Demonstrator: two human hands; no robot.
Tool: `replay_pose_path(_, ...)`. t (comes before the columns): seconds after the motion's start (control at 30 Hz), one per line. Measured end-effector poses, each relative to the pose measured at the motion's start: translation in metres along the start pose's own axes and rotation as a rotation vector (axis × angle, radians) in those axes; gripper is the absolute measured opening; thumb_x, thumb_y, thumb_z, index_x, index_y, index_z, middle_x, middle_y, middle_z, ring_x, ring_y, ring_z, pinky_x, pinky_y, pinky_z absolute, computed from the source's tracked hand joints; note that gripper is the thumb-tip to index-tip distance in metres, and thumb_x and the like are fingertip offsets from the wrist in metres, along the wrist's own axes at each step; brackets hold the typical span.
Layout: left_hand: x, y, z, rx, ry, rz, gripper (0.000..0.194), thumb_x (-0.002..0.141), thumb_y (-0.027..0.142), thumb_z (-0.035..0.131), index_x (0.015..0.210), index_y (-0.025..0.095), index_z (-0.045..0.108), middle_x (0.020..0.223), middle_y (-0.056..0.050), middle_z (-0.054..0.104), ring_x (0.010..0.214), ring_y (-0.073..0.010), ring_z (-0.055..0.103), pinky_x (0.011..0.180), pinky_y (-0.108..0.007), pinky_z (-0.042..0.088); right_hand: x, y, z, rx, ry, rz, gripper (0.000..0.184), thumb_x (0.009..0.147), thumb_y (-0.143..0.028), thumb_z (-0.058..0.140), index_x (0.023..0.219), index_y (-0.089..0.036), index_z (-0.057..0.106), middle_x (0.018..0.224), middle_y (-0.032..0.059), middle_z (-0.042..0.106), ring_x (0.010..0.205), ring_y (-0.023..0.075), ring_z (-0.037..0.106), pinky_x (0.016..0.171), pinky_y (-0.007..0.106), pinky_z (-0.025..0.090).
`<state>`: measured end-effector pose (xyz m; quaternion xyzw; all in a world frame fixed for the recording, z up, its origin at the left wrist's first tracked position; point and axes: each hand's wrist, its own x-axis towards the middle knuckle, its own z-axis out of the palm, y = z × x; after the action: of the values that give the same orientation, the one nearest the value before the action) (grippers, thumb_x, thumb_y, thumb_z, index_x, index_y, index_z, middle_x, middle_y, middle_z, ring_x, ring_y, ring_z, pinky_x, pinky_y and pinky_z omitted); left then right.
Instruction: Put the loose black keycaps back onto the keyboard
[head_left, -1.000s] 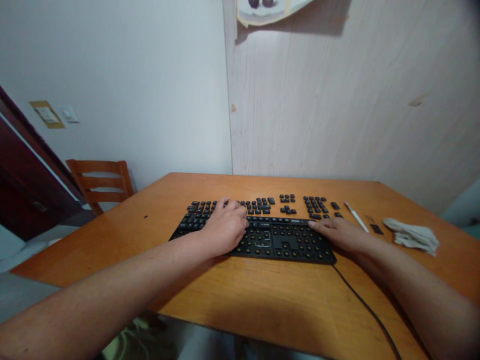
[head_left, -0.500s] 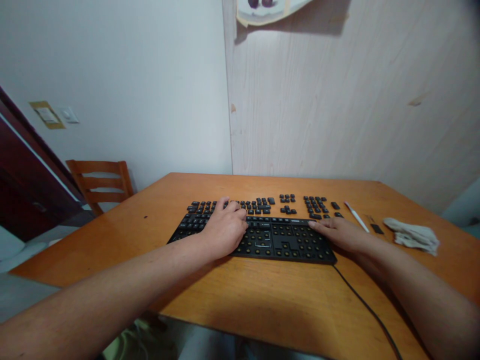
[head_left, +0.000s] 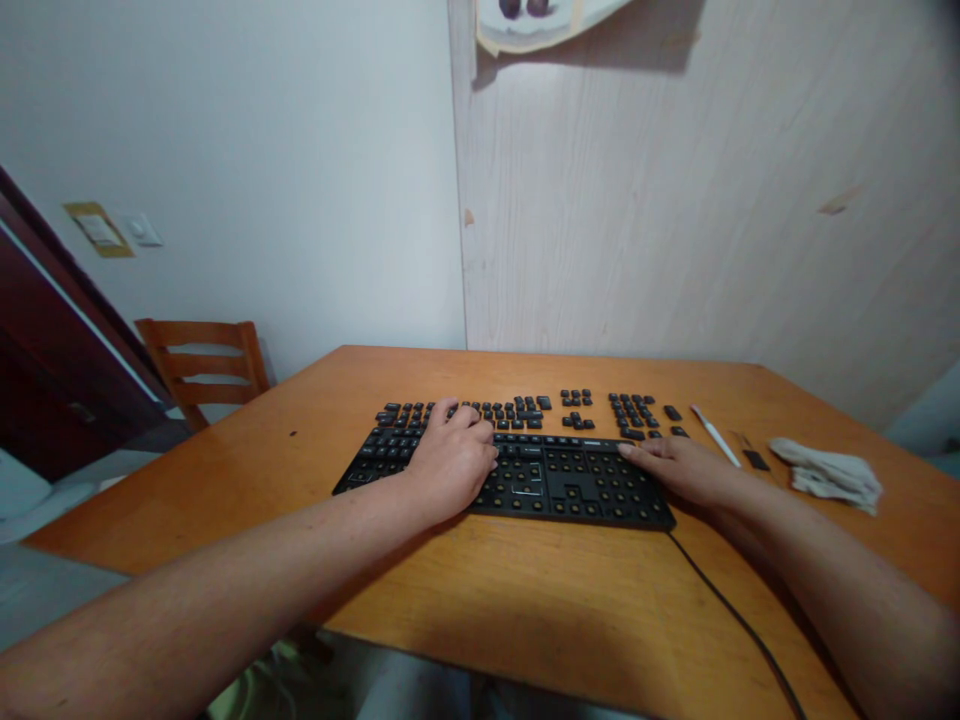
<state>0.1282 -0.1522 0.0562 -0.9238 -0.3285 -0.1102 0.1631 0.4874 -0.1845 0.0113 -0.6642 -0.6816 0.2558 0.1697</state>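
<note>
A black keyboard lies on the wooden table, many of its key positions bare with small light-coloured posts showing. Keycaps cover its left rear part. Over the rear middle of the board, my left hand is bent palm down, thumb and index finger close together at the keys; whatever lies beneath the fingertips is hidden. My right hand grips the keyboard's right rear corner, its thumb resting on the top. Behind the board, loose black keycaps stand in rows, grouped much like a keyboard layout.
On the table, right of the keycaps, lie a white pen-like stick, a small dark piece and a crumpled whitish cloth. A cable runs from the keyboard toward the front edge. A wooden chair stands at the left.
The view has shifted very slightly. Both hands and the keyboard keep practically the same places, with no visible change in what they touch.
</note>
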Motion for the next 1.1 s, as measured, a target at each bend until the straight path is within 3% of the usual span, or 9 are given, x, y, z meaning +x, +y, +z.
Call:
replay_pose_path(0.3, -0.005, -0.005, 0.008, -0.051, 0.064, 0.016, 0.025, 0.095, 0.032, 0.051, 0.091, 0.025, 0.075, 0.095, -0.004, 0.067, 0.106, -0.0263, 0.048, 0.105, -0.055, 0.022, 0.003, 0.005, 0.002, 0.057, 0.03, -0.03, 0.057, 0.083, -0.074, 0.048, 0.076, -0.024, 0.074, 0.069, 0.0062, 0.072, 0.072, 0.0273, 0.066, 0.071, 0.038, 0.05)
replay_pose_path(0.57, -0.007, -0.01, 0.013, -0.131, 0.09, -0.021, 0.02, 0.093, 0.032, 0.057, 0.098, 0.028, 0.076, 0.098, -0.003, 0.069, 0.105, -0.0247, 0.05, 0.104, -0.054, 0.021, 0.003, 0.006, 0.001, -0.009, -0.03, -0.009, 0.062, 0.09, -0.075, 0.038, 0.079, -0.024, 0.073, 0.082, 0.005, 0.076, 0.079, 0.0265, 0.068, 0.074, 0.037, 0.049)
replay_pose_path(1.1, -0.005, -0.009, 0.013, -0.075, 0.08, -0.004, 0.02, 0.092, 0.035, 0.057, 0.091, 0.027, 0.076, 0.095, -0.003, 0.068, 0.106, -0.0256, 0.049, 0.105, -0.055, 0.022, 0.005, 0.01, 0.002, -0.017, -0.007, -0.006, 0.061, 0.088, -0.074, 0.04, 0.077, -0.024, 0.073, 0.08, 0.005, 0.076, 0.077, 0.0263, 0.069, 0.071, 0.037, 0.05)
